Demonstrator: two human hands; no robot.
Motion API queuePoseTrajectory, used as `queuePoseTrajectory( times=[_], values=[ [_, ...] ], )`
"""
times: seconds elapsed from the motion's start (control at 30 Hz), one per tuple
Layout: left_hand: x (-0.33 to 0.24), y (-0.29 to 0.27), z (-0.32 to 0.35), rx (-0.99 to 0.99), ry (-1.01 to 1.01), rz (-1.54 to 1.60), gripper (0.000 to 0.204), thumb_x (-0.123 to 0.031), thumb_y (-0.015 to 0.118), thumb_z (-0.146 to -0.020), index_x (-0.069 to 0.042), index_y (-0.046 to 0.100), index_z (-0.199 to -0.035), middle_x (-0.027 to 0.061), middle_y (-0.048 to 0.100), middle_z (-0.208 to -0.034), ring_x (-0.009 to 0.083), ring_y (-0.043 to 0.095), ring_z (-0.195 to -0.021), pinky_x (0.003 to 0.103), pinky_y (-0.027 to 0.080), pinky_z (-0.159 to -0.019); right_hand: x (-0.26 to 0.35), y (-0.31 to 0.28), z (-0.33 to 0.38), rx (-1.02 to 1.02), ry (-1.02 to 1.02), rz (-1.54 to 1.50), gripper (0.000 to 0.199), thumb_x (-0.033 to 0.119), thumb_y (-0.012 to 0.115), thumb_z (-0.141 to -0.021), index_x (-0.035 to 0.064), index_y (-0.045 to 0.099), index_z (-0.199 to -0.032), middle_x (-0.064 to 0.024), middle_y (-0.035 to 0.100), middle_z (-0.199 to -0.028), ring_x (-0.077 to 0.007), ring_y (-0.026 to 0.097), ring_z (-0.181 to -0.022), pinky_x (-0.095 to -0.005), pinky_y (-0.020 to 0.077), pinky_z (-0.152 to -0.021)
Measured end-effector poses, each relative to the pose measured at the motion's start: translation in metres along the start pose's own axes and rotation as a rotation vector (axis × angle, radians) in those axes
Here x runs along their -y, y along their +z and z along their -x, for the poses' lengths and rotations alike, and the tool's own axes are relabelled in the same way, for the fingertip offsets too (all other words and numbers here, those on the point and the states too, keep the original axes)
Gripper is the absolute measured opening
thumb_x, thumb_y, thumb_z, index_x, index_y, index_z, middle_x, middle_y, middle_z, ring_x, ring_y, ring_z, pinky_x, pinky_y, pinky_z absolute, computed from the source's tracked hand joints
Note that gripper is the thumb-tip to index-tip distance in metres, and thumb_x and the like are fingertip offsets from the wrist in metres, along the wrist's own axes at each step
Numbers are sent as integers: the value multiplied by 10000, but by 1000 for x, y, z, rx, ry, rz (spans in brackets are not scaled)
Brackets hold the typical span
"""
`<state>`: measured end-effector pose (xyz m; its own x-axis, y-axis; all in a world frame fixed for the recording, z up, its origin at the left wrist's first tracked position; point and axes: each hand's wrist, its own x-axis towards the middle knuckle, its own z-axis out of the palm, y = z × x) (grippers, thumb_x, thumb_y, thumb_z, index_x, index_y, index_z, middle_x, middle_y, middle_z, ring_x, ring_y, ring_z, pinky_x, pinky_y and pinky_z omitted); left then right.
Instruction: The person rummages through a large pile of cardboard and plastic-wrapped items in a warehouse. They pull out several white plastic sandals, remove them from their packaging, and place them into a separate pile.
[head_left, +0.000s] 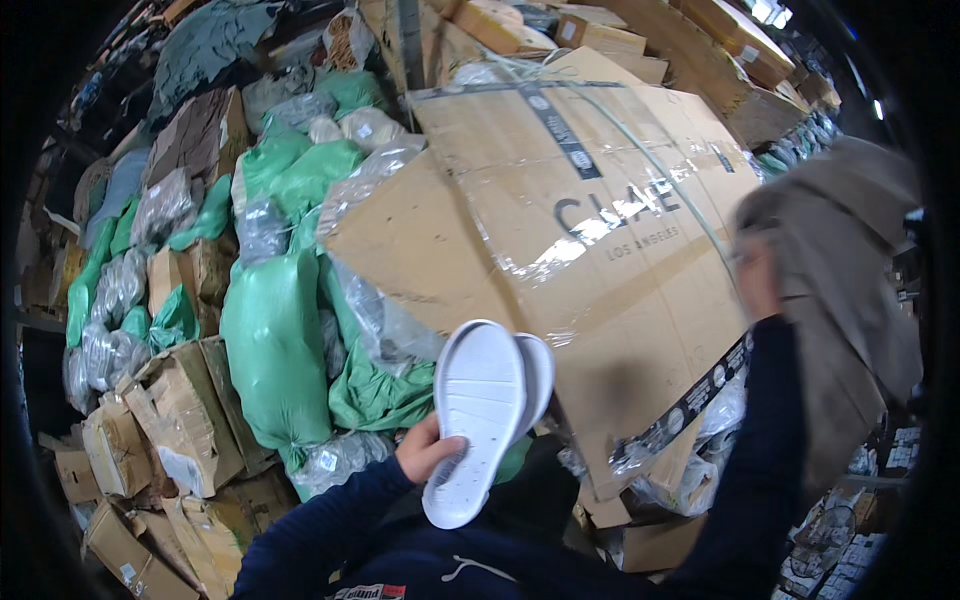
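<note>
A pair of white shoe soles (480, 395), one partly behind the other, is gripped at its left edge by my left hand (430, 450). The thumb lies across the inner face of the front sole. To the right, my right arm reaches up and my right hand (758, 278), blurred, is closed on the edge of a grey-brown cloth (850, 250). The cloth hangs down in folds and hides some of what is behind it. Beyond the soles lies a large flattened cardboard sheet (600, 330) with clear tape and a green strap across it.
Stuffed green sacks (275, 340) and clear plastic bags (120, 290) are heaped on the left. Worn cardboard boxes (190, 420) stack up at the lower left, and more boxes (600, 30) lie at the back. A clear bag (690, 485) sits under the sheet's right edge.
</note>
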<state>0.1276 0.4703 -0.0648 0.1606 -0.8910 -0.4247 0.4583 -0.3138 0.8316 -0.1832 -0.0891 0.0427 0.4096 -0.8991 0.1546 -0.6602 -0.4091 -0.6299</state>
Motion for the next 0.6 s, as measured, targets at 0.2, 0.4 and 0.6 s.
queuePoseTrajectory(
  times=[0.2, 0.4, 0.6],
  values=[
    [-16, -130, 91, -328, 133, -228, 514, -149, 704, -843, 26, 526, -1293, 90, 641, -1159, 184, 612, -1032, 349, 489, -933, 101, 164, 275, 159, -88, 22, 382, 87, 677, -892, -4, 603, -1256, -184, 642, -1216, -308, 618, -1141, -372, 483, -967],
    [-18, -234, 43, -308, 346, -149, 430, -191, 653, -898, 37, 561, -1251, 71, 649, -1074, 163, 601, -996, 316, 461, -932, 191, 126, 444, -29, 445, 6, 195, 75, 640, -941, -11, 672, -1114, -104, 708, -1016, -155, 666, -895, -305, 528, -812],
    [-76, -275, -189, -48, 207, 173, 409, -267, 551, -980, 22, 593, -1267, 92, 647, -1193, 202, 603, -1090, 363, 459, -997, 231, 149, 629, -83, 718, 69, 236, 182, 646, -890, 19, 703, -1051, -182, 715, -971, -340, 683, -865, -385, 537, -787]
  ],
)
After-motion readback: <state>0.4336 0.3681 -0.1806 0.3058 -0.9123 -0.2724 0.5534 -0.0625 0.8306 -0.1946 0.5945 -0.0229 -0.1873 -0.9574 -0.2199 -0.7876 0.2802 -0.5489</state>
